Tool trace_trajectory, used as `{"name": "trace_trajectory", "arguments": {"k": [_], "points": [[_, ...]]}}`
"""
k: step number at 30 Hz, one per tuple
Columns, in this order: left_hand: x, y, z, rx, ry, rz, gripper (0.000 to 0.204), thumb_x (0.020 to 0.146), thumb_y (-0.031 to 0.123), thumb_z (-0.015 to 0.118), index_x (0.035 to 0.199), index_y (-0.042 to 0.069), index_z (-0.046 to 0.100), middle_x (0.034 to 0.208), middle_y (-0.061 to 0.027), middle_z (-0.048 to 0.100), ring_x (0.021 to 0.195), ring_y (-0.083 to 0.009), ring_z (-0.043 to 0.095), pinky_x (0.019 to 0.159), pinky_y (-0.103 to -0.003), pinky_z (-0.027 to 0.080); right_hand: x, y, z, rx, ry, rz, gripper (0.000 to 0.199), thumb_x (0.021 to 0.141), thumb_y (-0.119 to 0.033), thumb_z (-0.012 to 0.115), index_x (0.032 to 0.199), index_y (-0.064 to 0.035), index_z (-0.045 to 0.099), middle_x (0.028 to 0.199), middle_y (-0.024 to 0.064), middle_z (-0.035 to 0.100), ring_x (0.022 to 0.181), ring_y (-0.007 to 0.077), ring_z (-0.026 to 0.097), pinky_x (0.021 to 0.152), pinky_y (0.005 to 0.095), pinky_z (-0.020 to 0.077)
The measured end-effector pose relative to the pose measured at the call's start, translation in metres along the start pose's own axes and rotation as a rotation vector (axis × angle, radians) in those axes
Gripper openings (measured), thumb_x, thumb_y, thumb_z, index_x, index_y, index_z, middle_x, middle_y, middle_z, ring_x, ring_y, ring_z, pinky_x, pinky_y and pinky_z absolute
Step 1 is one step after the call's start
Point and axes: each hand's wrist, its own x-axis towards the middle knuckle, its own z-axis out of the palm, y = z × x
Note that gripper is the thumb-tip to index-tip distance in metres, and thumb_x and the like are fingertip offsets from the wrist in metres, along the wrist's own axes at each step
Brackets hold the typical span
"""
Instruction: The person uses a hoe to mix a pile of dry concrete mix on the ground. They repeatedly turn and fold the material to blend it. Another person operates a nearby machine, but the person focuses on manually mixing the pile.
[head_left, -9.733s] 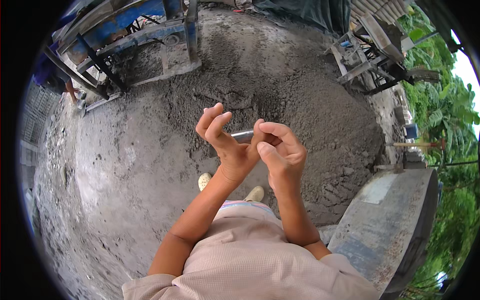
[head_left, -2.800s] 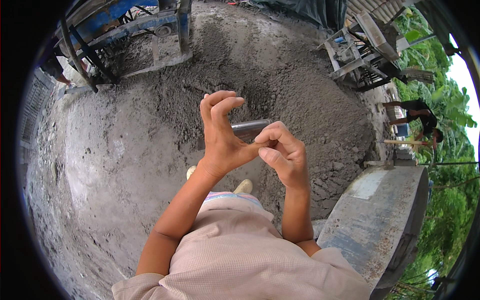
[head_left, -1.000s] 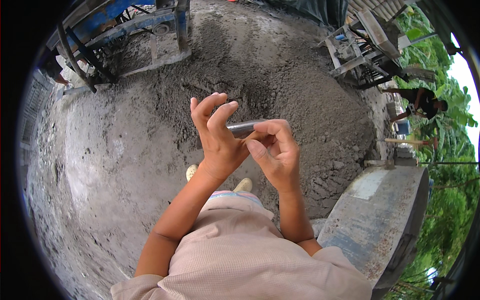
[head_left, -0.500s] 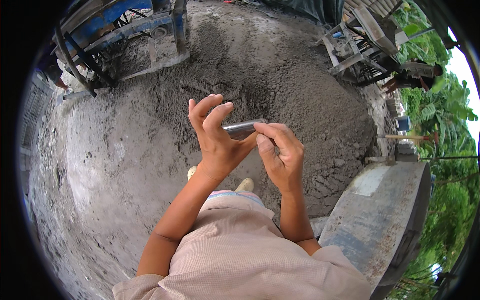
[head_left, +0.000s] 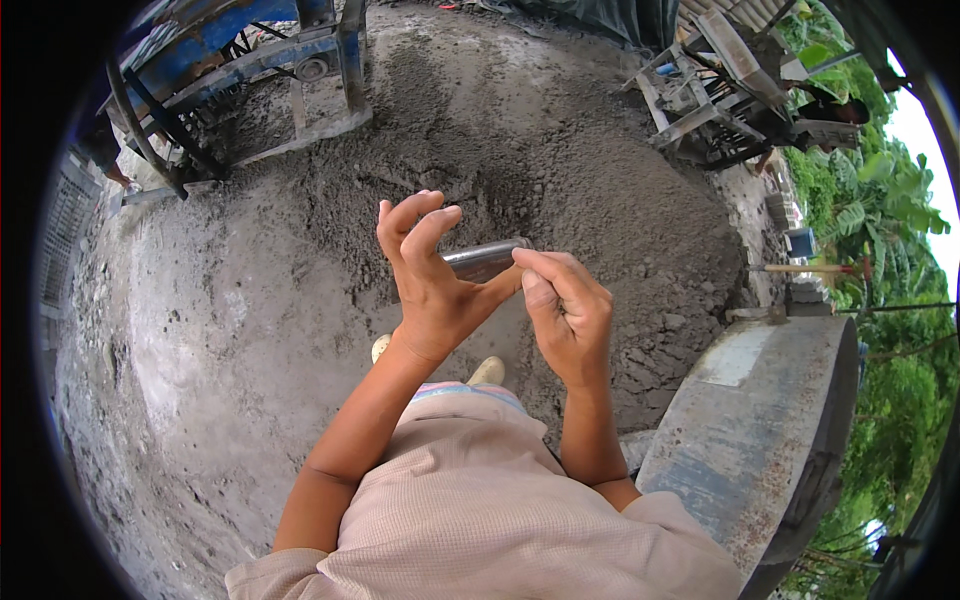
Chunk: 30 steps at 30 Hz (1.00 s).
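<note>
We find both hands raised in the centre of the frame, above a ground of grey sand and cement (head_left: 560, 150). The left hand (head_left: 430, 285) stands palm-up with its fingers spread and curled upward; a short grey metal cylinder (head_left: 485, 260) lies across it, resting between the thumb side of the palm and the raised fingers. We judge the fingers are held wide so that the piece is cradled, not clamped. The right hand (head_left: 565, 310) is loosely curled just beside it, thumb and forefinger meeting the right end of the cylinder, a pinch that appears to steady or turn the piece. Whether the grip is firm we cannot tell.

Below the hands, the toes of pale shoes (head_left: 485, 370) show on the ground, and a beige ribbed shirt (head_left: 480, 500) fills the lower centre.

As to containers: at lower right stands a large rusted grey metal trough (head_left: 750, 440); we see only its outer wall, so its contents cannot be told. A blue machine frame (head_left: 230, 70) occupies the upper left, a stack of timber frames (head_left: 710, 100) the upper right, with green foliage (head_left: 890, 220) along the right edge.
</note>
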Motion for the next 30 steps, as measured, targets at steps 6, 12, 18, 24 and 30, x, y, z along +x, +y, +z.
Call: {"name": "trace_trajectory", "arguments": {"k": [6, 12, 18, 24, 30], "points": [[-0.001, 0.000, -0.002, -0.023, -0.019, -0.005, 0.082, 0.053, 0.035, 0.083, 0.114, 0.010, 0.035, 0.110, -0.0128, 0.042, 0.106, -0.0284, 0.040, 0.099, -0.053, 0.021, -0.001, -0.004, 0.002, -0.001, 0.017, 0.017, 0.016, 0.082, -0.003, 0.055, 0.096, 0.0006, 0.063, 0.084, 0.0065, 0.061, 0.065, 0.0084, 0.054, 0.056, 0.0212, 0.0433], [0.001, -0.002, -0.006, -0.043, -0.029, 0.017, 0.081, 0.053, 0.038, 0.082, 0.113, 0.009, 0.036, 0.109, -0.0117, 0.041, 0.106, -0.0286, 0.040, 0.098, -0.053, 0.021, -0.001, -0.006, 0.004, 0.001, 0.007, 0.049, 0.020, 0.075, 0.001, 0.059, 0.094, -0.0002, 0.064, 0.084, 0.0053, 0.061, 0.064, 0.0080, 0.054, 0.056, 0.0207, 0.0446], [0.001, -0.003, -0.006, -0.054, -0.024, 0.007, 0.080, 0.054, 0.040, 0.081, 0.112, 0.009, 0.036, 0.108, -0.0111, 0.041, 0.106, -0.0286, 0.040, 0.098, -0.053, 0.022, 0.001, -0.010, 0.003, -0.036, -0.016, 0.027, 0.024, 0.069, 0.003, 0.062, 0.093, -0.0012, 0.064, 0.085, 0.0053, 0.061, 0.062, 0.0080, 0.054, 0.054, 0.0207, 0.0449], [0.001, -0.006, -0.005, -0.070, -0.006, 0.004, 0.080, 0.054, 0.042, 0.080, 0.112, 0.009, 0.036, 0.107, -0.0107, 0.041, 0.105, -0.0284, 0.040, 0.096, -0.051, 0.023, 0.002, -0.011, 0.004, -0.092, -0.040, -0.043, 0.030, 0.067, -0.002, 0.068, 0.096, -0.0028, 0.062, 0.088, 0.0073, 0.060, 0.059, 0.0117, 0.054, 0.049, 0.0230, 0.0459], [0.001, -0.006, -0.003, -0.125, 0.019, -0.026, 0.083, 0.051, 0.044, 0.081, 0.112, 0.009, 0.036, 0.106, -0.0105, 0.041, 0.105, -0.0281, 0.040, 0.096, -0.050, 0.024, 0.003, -0.023, -0.002, 0.002, -0.130, -0.026, 0.035, 0.066, 0.000, 0.063, 0.101, -0.0026, 0.060, 0.092, 0.0085, 0.058, 0.065, 0.0124, 0.054, 0.054, 0.0236, 0.0467]]}}
